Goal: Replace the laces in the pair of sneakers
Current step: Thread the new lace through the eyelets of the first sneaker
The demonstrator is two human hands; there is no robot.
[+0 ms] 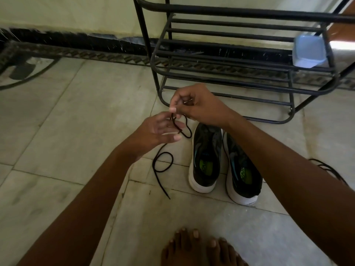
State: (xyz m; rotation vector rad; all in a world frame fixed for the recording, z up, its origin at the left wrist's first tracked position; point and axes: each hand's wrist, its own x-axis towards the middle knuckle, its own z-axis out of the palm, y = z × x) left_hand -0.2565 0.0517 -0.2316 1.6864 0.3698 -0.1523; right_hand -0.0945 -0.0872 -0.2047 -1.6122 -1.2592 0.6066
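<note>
Two dark sneakers with white soles stand side by side on the tiled floor, the left sneaker (206,158) and the right sneaker (242,169), heels toward me. A black lace (162,164) hangs from my hands and curls on the floor left of the shoes. My right hand (194,104) pinches the upper part of the lace above the shoes' toes. My left hand (157,131) is just below it, fingers spread, with the lace looped over them. Another black lace (328,167) lies on the floor behind my right forearm.
A black metal shoe rack (230,73) stands just beyond the sneakers, with a pale blue plastic box (309,52) on its right end. A dark slipper (23,68) lies far left by the wall. My bare toes (199,246) are at the bottom.
</note>
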